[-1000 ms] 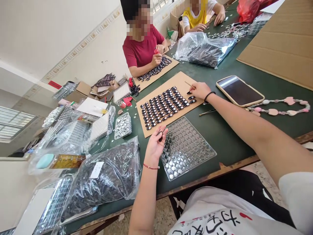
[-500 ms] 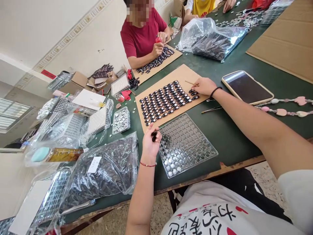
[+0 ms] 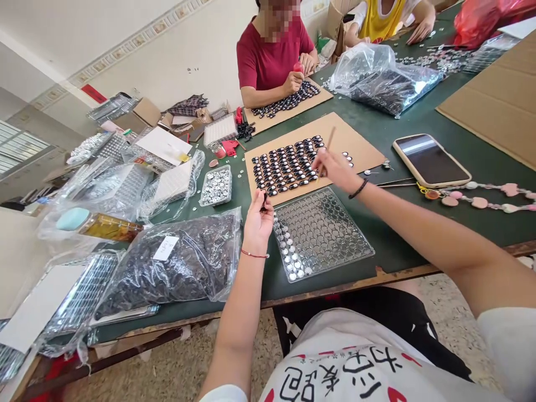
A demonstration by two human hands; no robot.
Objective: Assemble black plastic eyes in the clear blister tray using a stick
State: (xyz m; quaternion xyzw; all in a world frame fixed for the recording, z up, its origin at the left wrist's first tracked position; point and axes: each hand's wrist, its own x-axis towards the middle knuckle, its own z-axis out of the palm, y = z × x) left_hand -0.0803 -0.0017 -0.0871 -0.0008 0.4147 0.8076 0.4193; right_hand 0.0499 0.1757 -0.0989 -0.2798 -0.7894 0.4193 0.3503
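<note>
My left hand (image 3: 258, 226) is closed on a small black piece (image 3: 263, 203) near the front left corner of a brown cardboard sheet (image 3: 360, 139). Between the fingers of my right hand (image 3: 335, 168) is a thin wooden stick (image 3: 331, 138), tilted up over the sheet. Rows of small black pieces with white ovals (image 3: 287, 166) lie on the cardboard, several more beyond my right hand. In front of the sheet, a clear tray with round cells (image 3: 330, 240) holds white discs (image 3: 295, 264) along its left side.
A bag of black pieces (image 3: 176, 262) and an open box of discs (image 3: 216, 186) stand left. A phone (image 3: 431, 161), tweezers (image 3: 397, 184) and a beaded strap (image 3: 481, 202) lie right. Across the table, a person in red (image 3: 272, 61) works over another cardboard sheet.
My right hand has moved left and nearer along the rows, and the stick now points upward. My left hand still holds the black piece. The camera view has shifted a little.
</note>
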